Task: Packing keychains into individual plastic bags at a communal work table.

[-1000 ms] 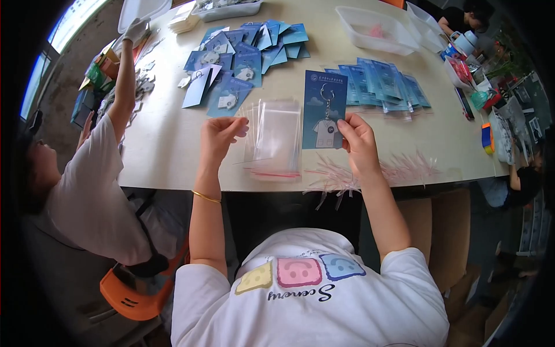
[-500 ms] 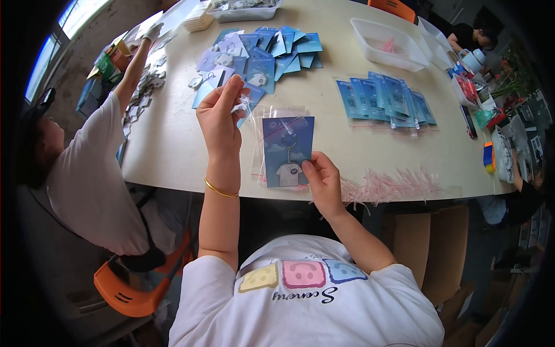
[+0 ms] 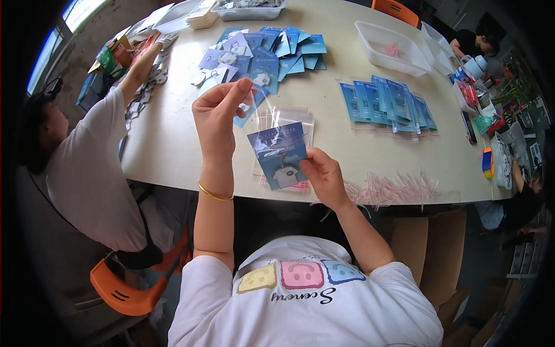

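A blue card with a white shirt-shaped keychain (image 3: 285, 176) is pinched at its right edge by my right hand (image 3: 324, 176). The card tilts, and glare on its upper part looks like clear plastic over it. Higher up and to the left, my left hand (image 3: 218, 113) is closed, thumb against fingers, on clear plastic film (image 3: 263, 107) that stretches down toward the card's top. Whether this film is part of a bag around the card I cannot tell. Flat clear zip bags (image 3: 302, 120) lie on the table behind the card.
Beyond lies a heap of blue keychain cards (image 3: 266, 61); bagged cards (image 3: 387, 104) overlap at the right. Pink-and-white strips (image 3: 393, 189) line the near edge. White bins (image 3: 381, 58) stand farther back. A co-worker (image 3: 87, 173) reaches in at the left.
The card has gone from nearly upright to tilted, its top swinging left. My left hand has come slightly lower, and film now shows stretched between it and the card.
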A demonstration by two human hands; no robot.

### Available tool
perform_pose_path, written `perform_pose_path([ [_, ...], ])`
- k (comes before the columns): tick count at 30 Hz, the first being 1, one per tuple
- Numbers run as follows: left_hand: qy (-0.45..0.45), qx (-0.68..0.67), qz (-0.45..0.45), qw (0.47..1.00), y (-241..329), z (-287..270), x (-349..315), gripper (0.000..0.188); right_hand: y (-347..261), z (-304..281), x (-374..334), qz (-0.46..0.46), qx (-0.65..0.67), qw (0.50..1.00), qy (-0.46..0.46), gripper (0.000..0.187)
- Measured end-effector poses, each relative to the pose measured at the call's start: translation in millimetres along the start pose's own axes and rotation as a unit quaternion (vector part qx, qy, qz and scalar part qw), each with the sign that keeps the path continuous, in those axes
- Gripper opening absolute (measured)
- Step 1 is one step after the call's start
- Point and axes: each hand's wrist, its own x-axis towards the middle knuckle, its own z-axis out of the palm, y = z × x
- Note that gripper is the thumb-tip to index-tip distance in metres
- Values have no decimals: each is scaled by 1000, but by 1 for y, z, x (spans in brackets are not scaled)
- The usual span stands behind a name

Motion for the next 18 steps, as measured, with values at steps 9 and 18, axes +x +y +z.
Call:
perform_pose_path([
  [9, -23, 24, 25, 999, 4, 2, -3, 13, -12, -15, 8, -7, -38, 998, -51, 14],
  [18, 73, -66, 52, 994, 9, 13, -6, 15, -8, 3, -3, 8, 62, 997, 39, 14],
])
